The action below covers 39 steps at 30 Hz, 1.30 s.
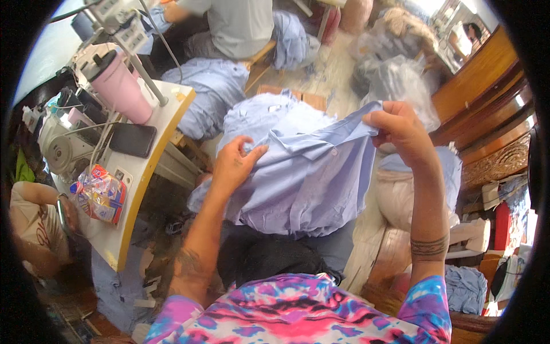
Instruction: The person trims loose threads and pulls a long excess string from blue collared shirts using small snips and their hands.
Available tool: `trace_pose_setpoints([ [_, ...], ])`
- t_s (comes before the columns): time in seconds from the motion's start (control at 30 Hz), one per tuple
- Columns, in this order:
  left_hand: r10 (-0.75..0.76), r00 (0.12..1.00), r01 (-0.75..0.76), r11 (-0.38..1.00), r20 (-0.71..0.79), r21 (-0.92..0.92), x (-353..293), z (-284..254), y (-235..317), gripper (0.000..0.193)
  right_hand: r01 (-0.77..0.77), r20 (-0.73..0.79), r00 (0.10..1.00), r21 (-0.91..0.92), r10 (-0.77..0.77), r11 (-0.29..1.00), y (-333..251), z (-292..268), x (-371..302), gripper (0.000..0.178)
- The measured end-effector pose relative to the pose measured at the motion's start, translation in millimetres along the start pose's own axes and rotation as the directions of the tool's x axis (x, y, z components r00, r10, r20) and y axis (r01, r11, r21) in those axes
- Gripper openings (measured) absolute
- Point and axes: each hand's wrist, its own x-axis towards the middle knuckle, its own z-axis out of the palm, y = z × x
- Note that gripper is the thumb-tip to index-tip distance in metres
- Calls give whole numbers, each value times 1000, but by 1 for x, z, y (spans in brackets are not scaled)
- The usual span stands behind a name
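A light-blue button-up shirt (309,157) is spread over a heap of pale-blue cloth (263,117) in front of me. My right hand (399,127) pinches one end of it between thumb and fingers, lifting that edge up to the right. Curled at the heap's left side, my left hand (234,165) has its thumb and fingers on the fabric. A fold of cloth runs between the two hands, with a small pale button near its middle. What lies under my left fingertips is partly hidden.
On the left, a yellow-edged white table (137,198) carries a pink tumbler (123,89), a black phone (133,140) and a plastic snack packet (103,195). Bagged cloth (395,86) and a white sack (395,192) stand right. A person in grey (240,26) sits ahead; another (40,223) is left.
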Motion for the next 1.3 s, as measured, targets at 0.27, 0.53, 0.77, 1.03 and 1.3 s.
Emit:
trace_pose_setpoints([
  [0.27, 255, 944, -288, 947, 210, 146, 25, 12, -25, 31, 235, -173, 930, -398, -324, 887, 52, -38, -3, 35],
  [0.53, 463, 827, -479, 877, -319, 32, 70, -36, 59, 20, 78, -215, 968, -228, -128, 971, 69, -41, -46, 23],
  [0.77, 640, 738, -481, 721, -214, 499, 118, -104, 133, 15, 370, -374, 775, -386, -510, 845, 31, 32, -48, 23],
  [1.03, 260, 953, -261, 965, -156, 11, -46, -3, 53, 19, 38, -253, 967, 86, -15, 996, 151, 119, -38, 32],
  [1.3, 418, 907, -401, 890, 39, -218, -77, 37, 35, 25, -63, -76, 994, 247, 84, 967, 154, 140, -29, 38],
])
